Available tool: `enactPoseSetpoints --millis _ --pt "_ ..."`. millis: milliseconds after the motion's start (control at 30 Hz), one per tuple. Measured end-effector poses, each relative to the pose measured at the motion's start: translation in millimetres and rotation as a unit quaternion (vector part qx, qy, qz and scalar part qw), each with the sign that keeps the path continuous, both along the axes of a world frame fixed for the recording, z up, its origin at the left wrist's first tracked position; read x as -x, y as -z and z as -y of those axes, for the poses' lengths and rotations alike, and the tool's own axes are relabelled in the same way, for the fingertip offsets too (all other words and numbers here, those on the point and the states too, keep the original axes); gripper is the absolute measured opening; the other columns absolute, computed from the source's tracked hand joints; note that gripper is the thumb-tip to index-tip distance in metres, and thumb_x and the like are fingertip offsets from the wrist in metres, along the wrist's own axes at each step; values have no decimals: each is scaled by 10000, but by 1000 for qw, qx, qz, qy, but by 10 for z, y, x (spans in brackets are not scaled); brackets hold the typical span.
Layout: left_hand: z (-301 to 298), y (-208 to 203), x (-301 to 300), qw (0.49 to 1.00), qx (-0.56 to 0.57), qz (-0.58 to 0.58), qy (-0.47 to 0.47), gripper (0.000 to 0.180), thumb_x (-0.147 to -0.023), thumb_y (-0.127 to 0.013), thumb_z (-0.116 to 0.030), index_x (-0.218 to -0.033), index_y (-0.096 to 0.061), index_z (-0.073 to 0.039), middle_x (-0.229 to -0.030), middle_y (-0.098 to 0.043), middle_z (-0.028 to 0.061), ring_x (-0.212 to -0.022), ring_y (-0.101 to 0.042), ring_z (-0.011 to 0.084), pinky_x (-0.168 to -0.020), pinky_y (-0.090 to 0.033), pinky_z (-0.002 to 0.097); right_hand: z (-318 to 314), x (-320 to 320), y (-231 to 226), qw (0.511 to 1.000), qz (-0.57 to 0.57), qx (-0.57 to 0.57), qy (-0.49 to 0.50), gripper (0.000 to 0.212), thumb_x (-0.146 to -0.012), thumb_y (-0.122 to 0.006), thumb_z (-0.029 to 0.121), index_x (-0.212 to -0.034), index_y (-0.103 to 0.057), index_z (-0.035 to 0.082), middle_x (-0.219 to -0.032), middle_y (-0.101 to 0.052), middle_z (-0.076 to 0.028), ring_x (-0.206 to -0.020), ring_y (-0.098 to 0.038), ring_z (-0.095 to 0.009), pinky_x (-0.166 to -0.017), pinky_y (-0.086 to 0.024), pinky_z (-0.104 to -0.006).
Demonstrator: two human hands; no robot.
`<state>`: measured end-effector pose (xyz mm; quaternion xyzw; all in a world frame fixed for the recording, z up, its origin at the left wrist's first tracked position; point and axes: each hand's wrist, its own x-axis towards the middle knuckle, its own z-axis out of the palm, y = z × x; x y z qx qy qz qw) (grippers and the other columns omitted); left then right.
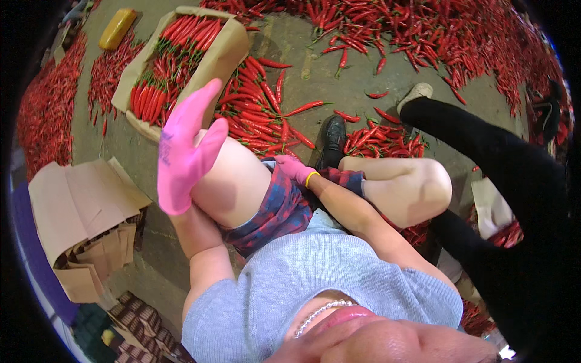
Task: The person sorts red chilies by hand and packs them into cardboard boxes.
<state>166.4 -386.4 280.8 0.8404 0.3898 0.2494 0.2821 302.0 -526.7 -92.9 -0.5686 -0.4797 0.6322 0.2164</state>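
My left hand [186,148], in a pink glove, is raised beside the open brown carton [227,48]. Its fingers stretch out with the thumb apart, and it holds nothing. Red chillies [148,104] with green stems lie in rows inside the carton. To the carton's right, loose chillies [257,115] are heaped on the floor. My right hand [295,170], also pink-gloved with a yellow cuff, rests low between my thighs against the plaid shorts [275,209]. Its fingers look curled closed; whether they grip the cloth or something else is hidden.
A large chilli heap [448,36] spreads across the far right, another [51,109] along the left. A smaller pile [384,142] lies near my black shoe [333,136]. Someone's dark-clothed leg [478,136] reaches in from the right. Flat cardboard [85,196] is stacked at left; a yellow bundle [118,29] lies beyond.
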Motion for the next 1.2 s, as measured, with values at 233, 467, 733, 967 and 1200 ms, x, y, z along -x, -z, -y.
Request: enactPoseSetpoints --millis 233,467,733,967,1200 --pt "-80 -516 813 952 -11 256 171 243 -841 -561 -204 -995 -645 -35 -943 -620 93 -830 -543 261 -787 -424 395 -1425 -584 -833 908 231 -166 -308 413 -903 -526 361 -1175 -647 75 -1096 -667 -190 -1050 -636 -369 -922 -500 -454" --pt "-340 -769 467 873 -164 9 459 241 -794 -583 -221 -955 -634 -50 -887 -585 82 -798 -544 255 -743 -430 389 -2365 -1851 -1328 826 399 -56 -394 461 -878 -508 295 -1284 -632 113 -1312 -639 -122 -1217 -603 -293 -1027 -473 -414" --pt "-722 -365 217 815 -210 -21 540 244 -740 -608 -241 -909 -621 -66 -823 -545 69 -760 -546 247 -693 -436 381 -3539 -911 -227 785 411 -371 -277 490 -866 -581 460 -1271 -625 188 -1361 -537 -129 -1354 -431 -318 -1099 -321 -551" --pt "-762 293 -46 831 -120 18 542 251 -693 -630 -258 -869 -610 -80 -767 -510 58 -727 -547 241 -649 -443 375 -3243 -1232 -161 798 436 -224 -351 483 -863 -572 513 -1206 -627 176 -1285 -590 -87 -1261 -493 -305 -1008 -393 -529" --pt "-1087 1757 -599 925 15 -108 363 310 -745 -638 -242 -985 -635 -46 -896 -607 106 -896 -606 303 -783 -492 437 -2414 -2532 91 939 190 -227 174 396 -892 -635 293 -1208 -665 55 -1137 -689 -155 -1066 -664 -303 -908 -518 -361"
